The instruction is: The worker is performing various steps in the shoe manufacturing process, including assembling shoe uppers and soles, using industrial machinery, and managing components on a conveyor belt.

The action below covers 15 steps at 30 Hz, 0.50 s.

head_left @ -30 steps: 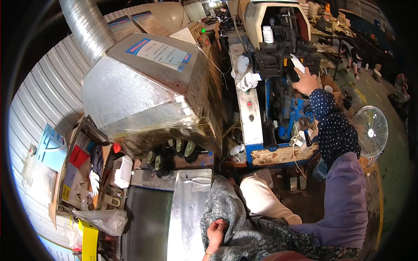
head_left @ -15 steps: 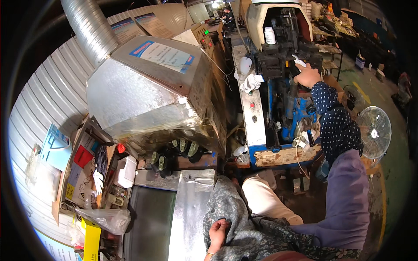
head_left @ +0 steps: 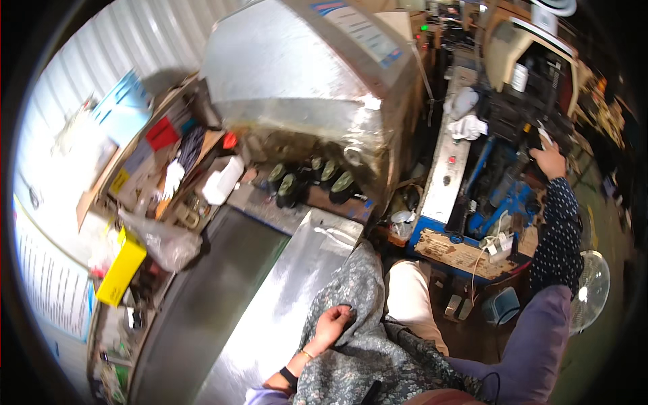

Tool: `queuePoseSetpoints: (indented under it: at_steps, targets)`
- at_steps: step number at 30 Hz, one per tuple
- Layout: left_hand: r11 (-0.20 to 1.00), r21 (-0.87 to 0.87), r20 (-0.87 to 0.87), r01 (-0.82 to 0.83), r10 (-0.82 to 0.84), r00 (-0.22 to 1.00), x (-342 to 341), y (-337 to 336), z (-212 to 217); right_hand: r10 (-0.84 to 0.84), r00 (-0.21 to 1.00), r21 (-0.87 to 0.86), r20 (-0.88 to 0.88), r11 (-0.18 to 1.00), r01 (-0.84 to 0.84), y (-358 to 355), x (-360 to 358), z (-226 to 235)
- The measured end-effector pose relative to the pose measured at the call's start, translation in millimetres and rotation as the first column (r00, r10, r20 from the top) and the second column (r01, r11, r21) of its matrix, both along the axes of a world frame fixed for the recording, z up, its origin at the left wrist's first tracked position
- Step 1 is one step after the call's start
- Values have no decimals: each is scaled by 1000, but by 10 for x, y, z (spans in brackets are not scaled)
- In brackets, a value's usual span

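Observation:
My right hand point(head_left: 550, 162) reaches out to the dark machine head point(head_left: 523, 111), its fingers closed around a small white object point(head_left: 544, 134) whose kind is too blurred to tell. The sleeve is dark with white dots. Low in front of me, my left hand point(head_left: 331, 327) lies on the grey floral apron point(head_left: 351, 364) over my lap. Its fingers are pinched together, with something dark at the tips that I cannot make out. A white bottle point(head_left: 520, 77) stands in the machine's hooded opening, and a crumpled white cloth point(head_left: 467, 127) lies on the ledge to its left.
A metal hood point(head_left: 290, 67) stands over a conveyor belt point(head_left: 209, 297), with several dark, green-topped pieces point(head_left: 286, 190) at its mouth. Left are a cluttered shelf, a yellow box point(head_left: 121, 266) and a plastic bag point(head_left: 165, 243). A fan point(head_left: 588, 293) and blue bin point(head_left: 501, 306) stand low right.
The view has turned left, so the hood and machine appear farther right and tilted. My right hand stays at the machine with the white object; my left hand remains on the apron.

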<state>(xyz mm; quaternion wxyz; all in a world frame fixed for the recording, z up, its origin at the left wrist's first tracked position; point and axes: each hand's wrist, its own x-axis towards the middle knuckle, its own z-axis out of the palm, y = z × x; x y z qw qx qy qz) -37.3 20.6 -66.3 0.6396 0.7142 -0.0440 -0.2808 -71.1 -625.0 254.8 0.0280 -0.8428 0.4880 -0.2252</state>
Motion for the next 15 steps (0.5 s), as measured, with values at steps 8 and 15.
queuePoseSetpoints:
  at_steps: [8, 15]
  targets:
    - [999, -28, -21, 27, -28, 999, -11, 42, 40, -5, 998, 13, -58, 1000, 6, -141, 16, -25]
    - [991, -101, -90, 87, -96, 991, 19, 80, 55, -8, 999, -64, -43, 998, 5, 162, 3, -168]
